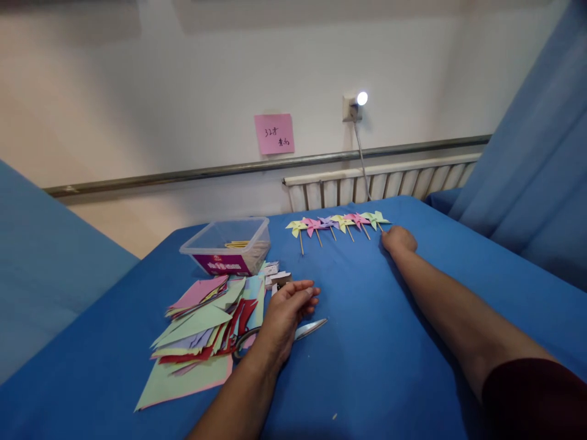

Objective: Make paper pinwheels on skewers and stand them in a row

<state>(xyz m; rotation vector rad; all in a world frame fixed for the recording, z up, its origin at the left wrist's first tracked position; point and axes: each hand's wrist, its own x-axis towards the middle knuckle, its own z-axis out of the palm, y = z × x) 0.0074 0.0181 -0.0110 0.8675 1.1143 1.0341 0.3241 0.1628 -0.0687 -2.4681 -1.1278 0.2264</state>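
At the far side of the table, my right hand (pixel 400 239) is closed on the thin stick of a pale green paper pinwheel (pixel 375 219), the rightmost of a row. To its left lie several more on wooden sticks, among them a pink pinwheel (pixel 358 220), a purple pinwheel (pixel 329 222) and a yellow pinwheel (pixel 296 228). My left hand (pixel 285 310) hovers or rests above the scissors (pixel 310 329), its fingers loosely curled, with nothing visible in them. The forearm and hand hide part of the scissors.
Left of my left hand is a pile of coloured paper (pixel 197 327). Behind it stands a clear plastic box (pixel 224 244) with sticks inside, and small boxes (pixel 278 278) beside it. A radiator (pixel 380 183) and a cable (pixel 361 150) are beyond the blue tablecloth (pixel 367 366).
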